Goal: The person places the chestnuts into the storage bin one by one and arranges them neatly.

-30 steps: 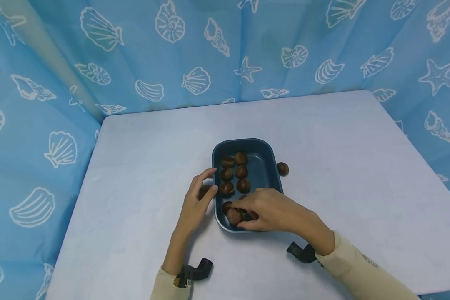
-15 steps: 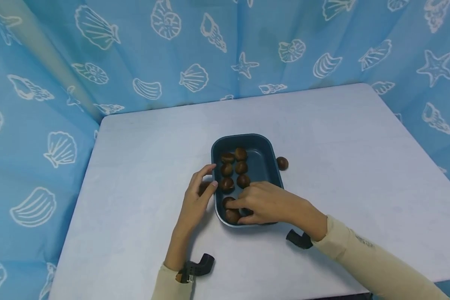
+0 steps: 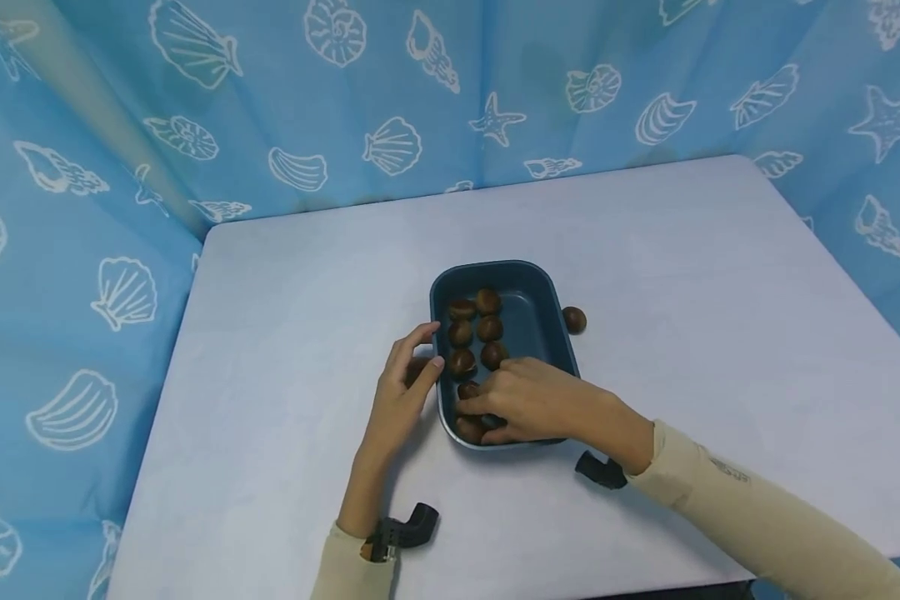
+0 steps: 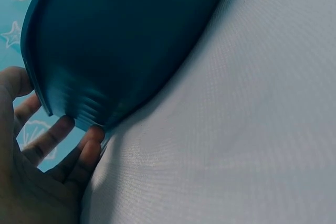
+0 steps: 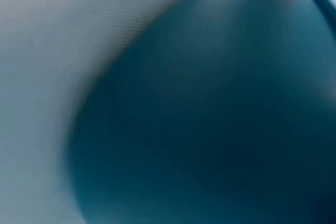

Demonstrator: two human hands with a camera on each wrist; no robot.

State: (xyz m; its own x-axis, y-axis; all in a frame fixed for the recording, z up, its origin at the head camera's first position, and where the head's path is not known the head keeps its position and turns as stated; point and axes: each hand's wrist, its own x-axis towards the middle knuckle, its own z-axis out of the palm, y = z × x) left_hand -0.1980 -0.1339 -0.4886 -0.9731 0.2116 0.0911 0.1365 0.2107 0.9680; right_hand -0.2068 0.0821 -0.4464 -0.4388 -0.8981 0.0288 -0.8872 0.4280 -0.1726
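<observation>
A dark blue rectangular tray (image 3: 528, 317) stands on the table, with several brown chestnuts in two columns along its left half. My left hand (image 3: 397, 404) rests at the tray's left side, thumb and fingertips touching its rim and outer wall. In the left wrist view, the fingers (image 4: 90, 150) meet the tray's outside wall. Inside the tray's near end, my right hand (image 3: 536, 402) pinches a chestnut (image 3: 470, 430) between index finger and thumb, by the near left corner. Another chestnut (image 3: 468, 389) sits just beyond the index finger. The right palm hides part of the tray floor.
One loose chestnut (image 3: 574, 320) lies on the table against the tray's right side. A white cloth (image 3: 307, 333) covers the table. Blue curtains (image 3: 270, 100) with shell prints hang behind and on both sides. The right wrist view mostly shows the tray's outer wall.
The right hand's chestnut has gone lower into the near left corner, and its index finger has come back from the chestnut beyond. The left hand stays at the tray's side. The head view shifted slightly.
</observation>
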